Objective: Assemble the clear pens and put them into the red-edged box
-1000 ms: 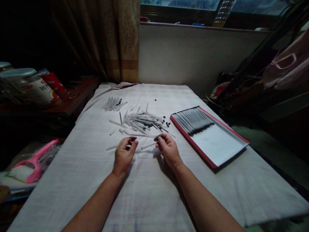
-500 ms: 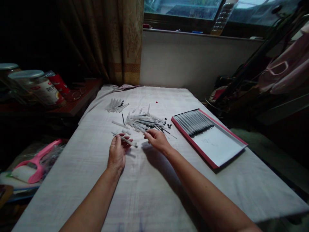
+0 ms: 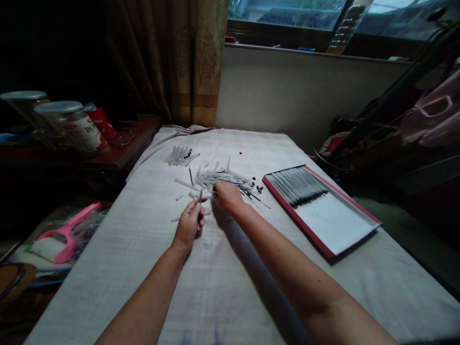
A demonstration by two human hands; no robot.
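On a cloth-covered table [image 3: 223, 287], two bare hands work at a heap of pen parts beside a partly filled tray.

One red-rimmed tray [image 3: 336, 223] lies along the table's right edge. A single tight row of pens [image 3: 296, 184], perhaps twenty and too close-packed to count surely, fills its far half; the near half is bare, so the work looks about halfway. One loose pile [image 3: 230, 179] of several dozen clear tubes, refills and small black caps lies at mid-table. A smaller bundle [image 3: 178, 156] of about eight tubes lies toward the far left corner. The right hand [image 3: 226, 197] rests curled on the pile's near edge; whether it grips anything cannot be told. The left hand [image 3: 189, 225] pinches one clear tube [image 3: 200, 195] upright, just beside the pile.
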